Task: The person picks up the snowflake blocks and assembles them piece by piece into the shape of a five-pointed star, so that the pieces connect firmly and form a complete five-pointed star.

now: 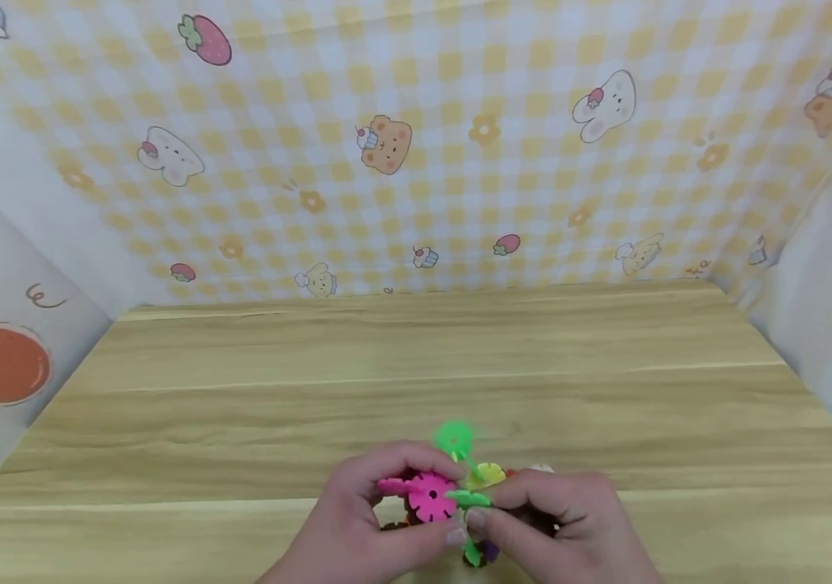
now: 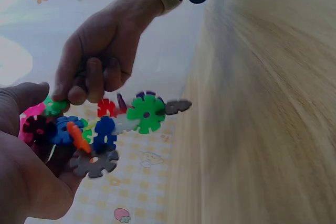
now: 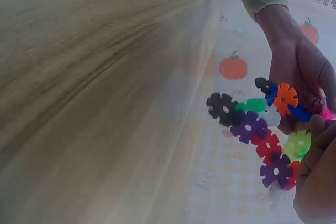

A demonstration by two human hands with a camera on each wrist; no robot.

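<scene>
A cluster of interlocking plastic snowflake discs is held up between both hands above the table. My left hand [image 1: 365, 511] grips a pink disc [image 1: 423, 506] of it between thumb and fingers. Thumb and forefinger of my right hand [image 1: 569, 519] pinch a green disc [image 1: 470, 499] that meets the pink one's edge; how far they are slotted together cannot be seen. From the left wrist, a grey disc [image 2: 94, 165], a blue disc [image 2: 105, 135] and a larger green disc [image 2: 152, 121] show underneath. Purple [image 3: 248, 121], red [image 3: 269, 142] and orange discs [image 3: 286, 94] appear in the right wrist view.
A wood-grain table [image 1: 387, 365] lies under the hands. Behind it hangs a yellow checked cloth [image 1: 445, 186] with cartoon prints, and pale printed cloth [image 1: 0, 268] covers the sides. Both wrists wear dark bands.
</scene>
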